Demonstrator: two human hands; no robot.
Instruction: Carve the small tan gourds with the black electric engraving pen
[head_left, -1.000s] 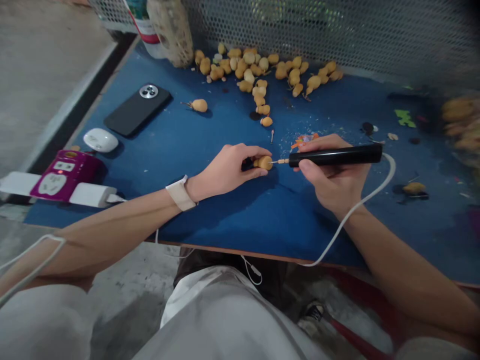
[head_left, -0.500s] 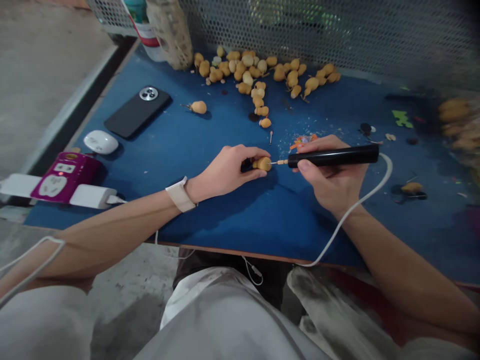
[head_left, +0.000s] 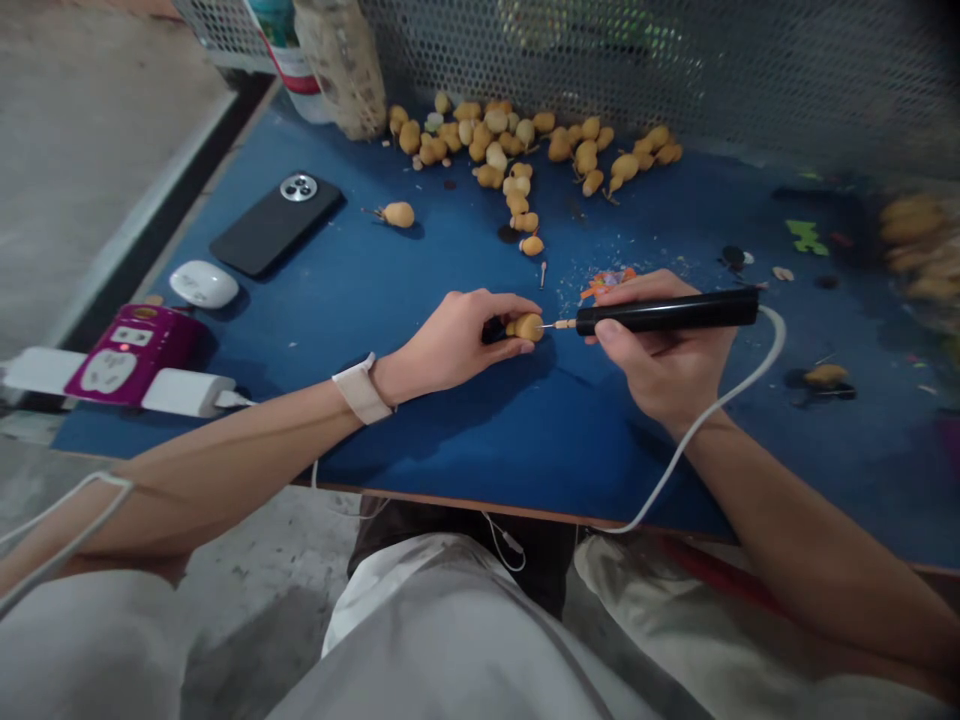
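Between the thumb and fingers of my left hand [head_left: 461,340] is a small tan gourd [head_left: 529,327], its rounded end facing right. My right hand [head_left: 671,360] grips a black rotary tool [head_left: 667,311] like a pen. The tool lies nearly level, and its thin metal bit [head_left: 553,325] reaches the gourd's rounded end; whether it has gone in I cannot tell. From the tool's back end a white cable [head_left: 720,400] curves down past my right wrist. Just beyond my right fingers are orange scraps [head_left: 606,282] and pale shavings.
Many small gourds [head_left: 495,122] lie along the back, before a perforated metal panel [head_left: 600,60]. At left are a black phone [head_left: 277,225], a white case [head_left: 203,285] and a purple power adapter [head_left: 135,350] with plugs. A bottle and a filled bag [head_left: 345,70] stand at back left.
Both hands, the gourd and the tool hold almost the same position. The view has shifted very slightly, and the leg below the table at right has moved a little.
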